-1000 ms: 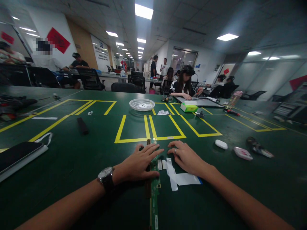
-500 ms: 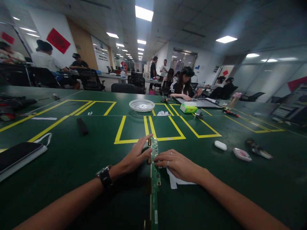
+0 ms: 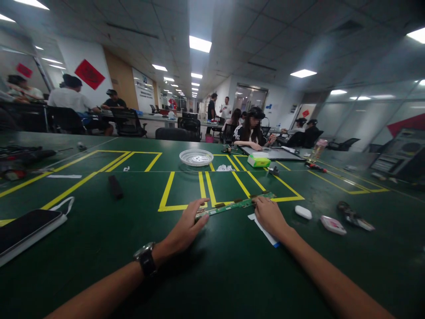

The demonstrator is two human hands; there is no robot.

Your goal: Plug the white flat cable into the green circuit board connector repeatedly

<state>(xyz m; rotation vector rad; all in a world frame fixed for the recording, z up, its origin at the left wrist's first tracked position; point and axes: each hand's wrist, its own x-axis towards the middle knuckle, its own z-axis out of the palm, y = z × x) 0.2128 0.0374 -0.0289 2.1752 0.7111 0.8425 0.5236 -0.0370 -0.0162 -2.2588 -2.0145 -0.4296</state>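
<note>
A long, narrow green circuit board lies crosswise in front of me, slanting up toward the right, with dark and gold parts along its far edge. My left hand is around its left end, thumb on the near side and forefinger stretched out beyond the far side. On the right part of the board, the bent fingers of my right hand grip the near edge; some fingertips are hidden. A white paper strip with a blue end lies partly under my right hand.
Yellow tape marks the green table. Farther back stand a white plastic basket and a green tissue pack. A white earphone case and a pink-white case lie right; a phone-like device lies left. A co-worker sits opposite.
The circuit board has turned from pointing away from me to lying crosswise. My right hand has moved right along with it, and my left hand is now at its left end. The view has tilted up slightly.
</note>
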